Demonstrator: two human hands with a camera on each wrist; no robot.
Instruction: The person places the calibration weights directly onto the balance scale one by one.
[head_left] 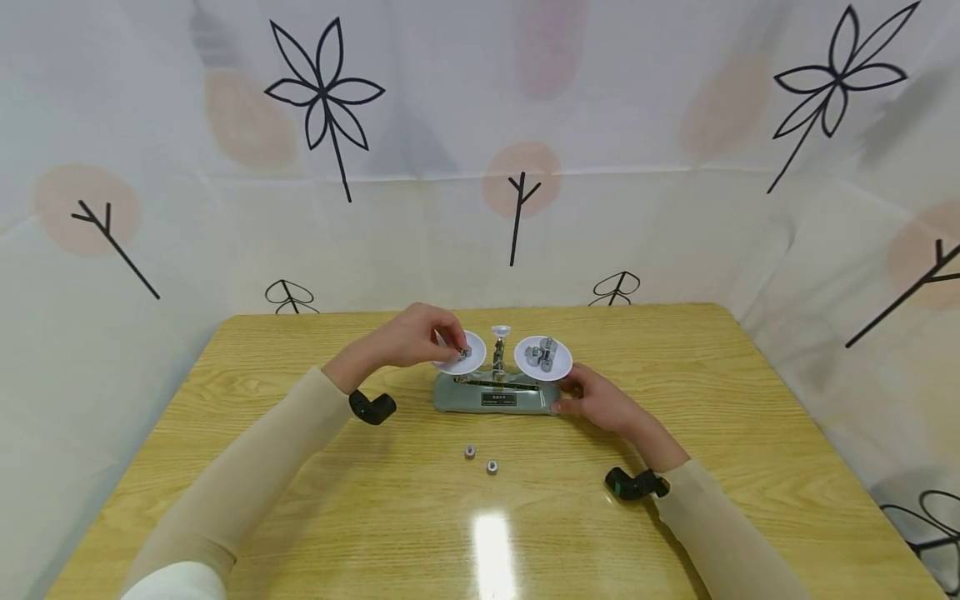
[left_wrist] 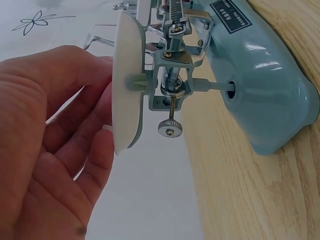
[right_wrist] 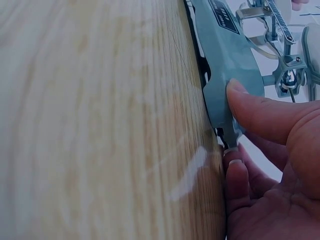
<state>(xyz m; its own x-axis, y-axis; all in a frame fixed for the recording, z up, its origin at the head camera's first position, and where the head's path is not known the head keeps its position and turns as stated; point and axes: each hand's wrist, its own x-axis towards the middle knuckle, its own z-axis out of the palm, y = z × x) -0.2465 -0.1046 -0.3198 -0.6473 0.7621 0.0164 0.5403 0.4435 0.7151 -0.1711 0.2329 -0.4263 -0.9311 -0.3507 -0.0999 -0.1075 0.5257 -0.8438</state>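
Observation:
A table balance scale (head_left: pixel 495 398) with a grey-green base and two white pans stands on the wooden table. Over the left pan (left_wrist: pixel 128 82), my left hand (head_left: pixel 422 335) pinches a small metal weight (head_left: pixel 463 352), thumb and fingers bent in close around it. In the left wrist view the pan's edge hides those fingertips. My right hand (head_left: pixel 600 402) grips the right end of the base (right_wrist: pixel 220 105), thumb on its front face and fingers curled at its end and underside. Several metal weights (head_left: pixel 546 356) sit in the right pan (head_left: pixel 524 370).
Two small metal weights, one (head_left: pixel 469 452) slightly farther back than the other (head_left: pixel 492 467), lie on the table (head_left: pixel 360 517) in front of the balance. A patterned cloth (head_left: pixel 420 242) hangs behind and beside the table. Black wrist cameras (head_left: pixel 372 408) are strapped to both wrists.

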